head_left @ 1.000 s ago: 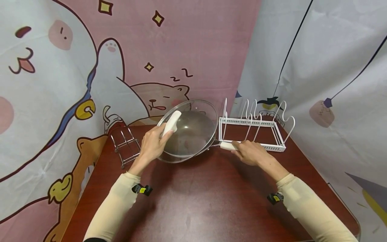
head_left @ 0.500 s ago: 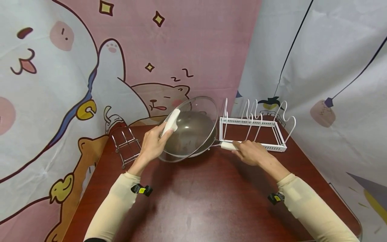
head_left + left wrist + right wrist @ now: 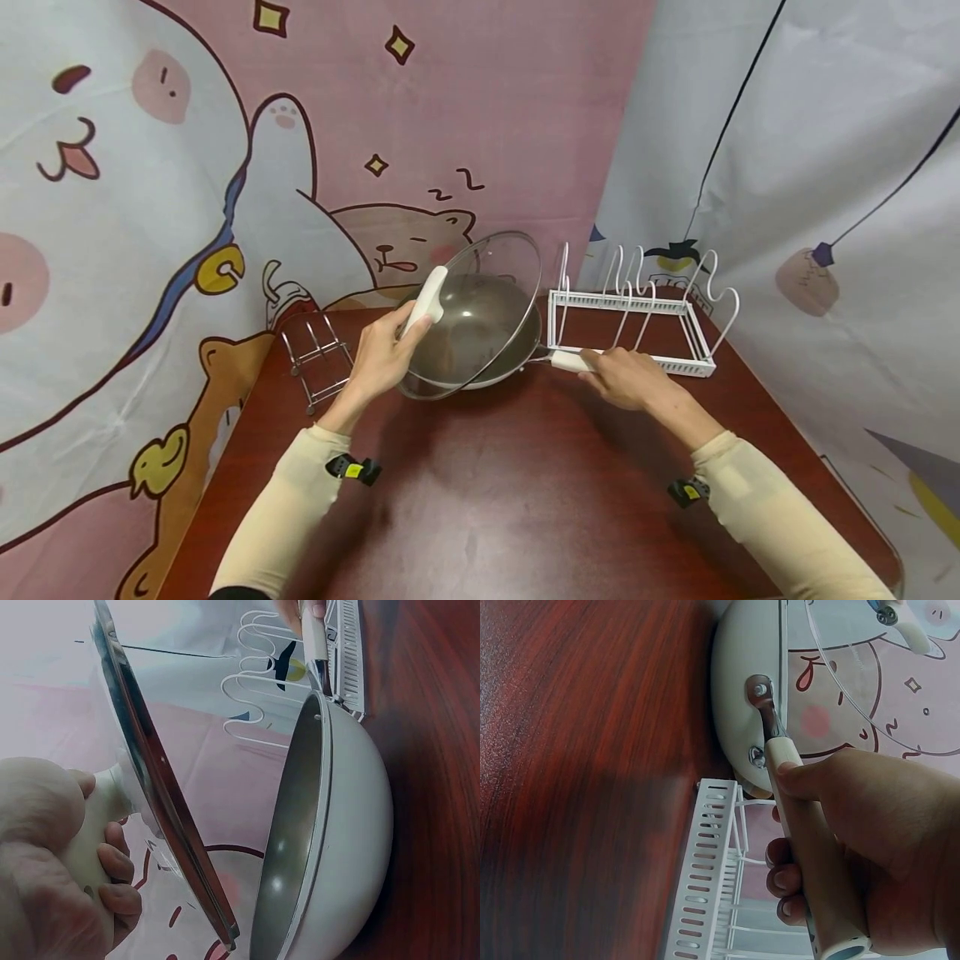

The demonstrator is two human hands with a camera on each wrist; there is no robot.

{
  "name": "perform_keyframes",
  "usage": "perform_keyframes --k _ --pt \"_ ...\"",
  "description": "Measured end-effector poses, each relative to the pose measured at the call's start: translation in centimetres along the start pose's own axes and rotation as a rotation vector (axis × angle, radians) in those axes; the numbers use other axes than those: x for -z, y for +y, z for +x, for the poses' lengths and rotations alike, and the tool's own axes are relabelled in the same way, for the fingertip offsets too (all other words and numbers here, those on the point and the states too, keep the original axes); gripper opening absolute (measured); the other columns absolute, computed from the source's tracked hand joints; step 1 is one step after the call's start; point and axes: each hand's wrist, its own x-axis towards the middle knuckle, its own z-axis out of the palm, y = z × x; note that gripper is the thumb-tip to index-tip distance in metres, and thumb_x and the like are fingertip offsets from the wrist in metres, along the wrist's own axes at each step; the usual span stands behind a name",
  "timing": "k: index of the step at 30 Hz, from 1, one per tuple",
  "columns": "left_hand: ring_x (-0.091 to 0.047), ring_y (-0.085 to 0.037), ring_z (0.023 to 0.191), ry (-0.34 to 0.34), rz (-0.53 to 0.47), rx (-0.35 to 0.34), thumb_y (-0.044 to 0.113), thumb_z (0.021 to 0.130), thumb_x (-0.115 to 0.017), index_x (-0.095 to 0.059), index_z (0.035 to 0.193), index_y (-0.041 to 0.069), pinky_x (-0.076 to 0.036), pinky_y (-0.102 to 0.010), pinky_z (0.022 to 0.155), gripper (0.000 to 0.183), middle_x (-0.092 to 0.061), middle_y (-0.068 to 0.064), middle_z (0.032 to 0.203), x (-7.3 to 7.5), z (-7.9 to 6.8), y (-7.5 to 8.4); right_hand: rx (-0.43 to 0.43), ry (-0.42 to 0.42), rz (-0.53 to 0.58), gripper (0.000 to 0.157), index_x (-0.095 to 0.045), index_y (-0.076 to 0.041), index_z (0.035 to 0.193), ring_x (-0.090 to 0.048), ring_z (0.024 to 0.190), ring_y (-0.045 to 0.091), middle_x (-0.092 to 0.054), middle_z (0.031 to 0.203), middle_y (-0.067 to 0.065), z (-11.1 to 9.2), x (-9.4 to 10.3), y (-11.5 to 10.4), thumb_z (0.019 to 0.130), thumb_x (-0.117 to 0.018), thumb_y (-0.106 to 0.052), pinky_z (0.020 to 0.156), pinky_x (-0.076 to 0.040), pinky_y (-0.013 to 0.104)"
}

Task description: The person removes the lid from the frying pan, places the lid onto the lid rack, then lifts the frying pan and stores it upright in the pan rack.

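Observation:
My left hand (image 3: 384,350) grips the white handle (image 3: 427,302) of a round glass lid (image 3: 510,267). The lid is tilted above a wok-like pan (image 3: 480,325), its right side raised higher than its left. In the left wrist view a gap shows between the lid's metal rim (image 3: 172,795) and the pan's white outer wall (image 3: 356,825); at the bottom they come close. The pan stands on the table, grey inside. My right hand (image 3: 626,379) holds its long white handle (image 3: 810,847), fingers curled round it and thumb along the top in the right wrist view.
A white wire rack (image 3: 626,300) with upright loops stands right of the pan, behind my right hand. A small metal rack (image 3: 318,367) sits left of my left hand. The reddish-brown table (image 3: 480,500) meets printed cloth (image 3: 525,108) at the back and sides.
The lid has tilted further, its right edge rising away from the pan, while my left hand keeps its grip. My right hand still holds the pan handle; the pan stays in place.

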Motion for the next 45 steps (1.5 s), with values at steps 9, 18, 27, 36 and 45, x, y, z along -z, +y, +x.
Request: perform_keyframes --k 9,18,27,36,45 --pt "-0.064 -0.018 0.072 -0.025 -0.088 0.046 0.052 0.103 -0.058 -0.064 0.139 0.031 -0.051 -0.031 0.057 0.042 -0.076 -0.008 0.102 0.2 -0.2 0.2 -0.006 -0.004 -0.001 0.028 -0.063 -0.017 0.119 -0.070 0.069 0.028 -0.072 0.084 0.010 0.0 0.0 0.0 0.100 -0.066 -0.038 0.049 -0.048 0.044" --pt "-0.064 -0.018 0.077 -0.034 -0.151 0.048 0.050 0.104 -0.058 -0.064 0.140 0.029 -0.052 -0.029 0.061 0.042 -0.077 -0.008 0.109 0.5 -0.2 0.5 -0.005 -0.007 -0.003 0.027 -0.063 -0.017 0.118 -0.068 0.067 0.026 -0.070 0.082 0.010 0.1 0.1 0.1 0.101 -0.065 -0.038 0.048 -0.047 0.043" --pt "-0.064 -0.017 0.071 -0.022 -0.208 0.074 0.052 0.103 -0.057 -0.066 0.137 0.031 -0.053 -0.030 0.059 0.040 -0.075 -0.006 0.095 0.4 -0.4 1.0 -0.006 -0.005 -0.003 0.028 -0.063 -0.017 0.118 -0.068 0.067 0.027 -0.070 0.082 0.010 0.0 0.2 0.0 0.100 -0.066 -0.038 0.048 -0.048 0.044" --pt "-0.075 -0.018 0.088 -0.031 -0.308 0.093 0.050 0.103 -0.058 -0.066 0.139 0.028 -0.062 -0.030 0.073 0.043 -0.078 -0.011 0.111 0.5 -0.8 1.4 -0.004 -0.008 0.001 0.028 -0.063 -0.017 0.118 -0.070 0.069 0.028 -0.072 0.084 0.011 -0.1 0.2 0.0 0.101 -0.065 -0.039 0.049 -0.049 0.044" --pt "-0.075 -0.033 0.099 -0.042 -0.461 0.090 0.043 0.105 -0.058 -0.066 0.139 0.021 -0.064 -0.047 0.084 0.041 -0.075 -0.022 0.119 0.4 -0.9 1.8 0.004 -0.009 -0.003 0.029 -0.063 -0.017 0.119 -0.069 0.068 0.026 -0.072 0.083 0.009 -0.1 0.1 0.0 0.101 -0.065 -0.039 0.049 -0.048 0.043"
